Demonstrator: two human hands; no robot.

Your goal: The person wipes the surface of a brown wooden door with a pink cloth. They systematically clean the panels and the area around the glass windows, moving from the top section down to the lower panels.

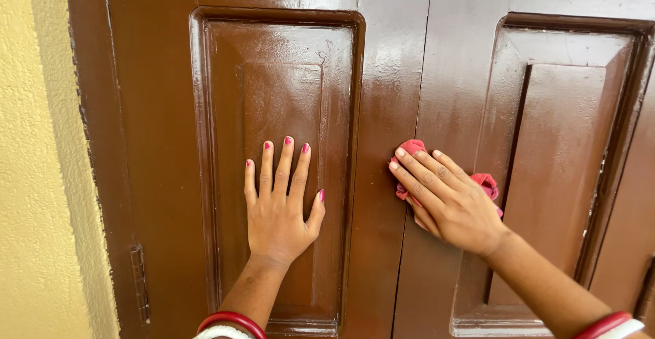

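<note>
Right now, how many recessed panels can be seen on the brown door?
2: the left panel under the flat left hand; the right panel beside the right hand pressing a red cloth. Others may lie outside view.

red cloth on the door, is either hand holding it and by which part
The right hand presses the red cloth flat against the brown door, fingers spread over its middle. The left hand holds nothing.

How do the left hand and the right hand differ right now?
The left hand lies flat and bare on the left door panel, fingers spread and pointing up. The right hand presses a pink cloth by the middle seam, fingers together and angled up-left. Both touch the brown door.
</note>
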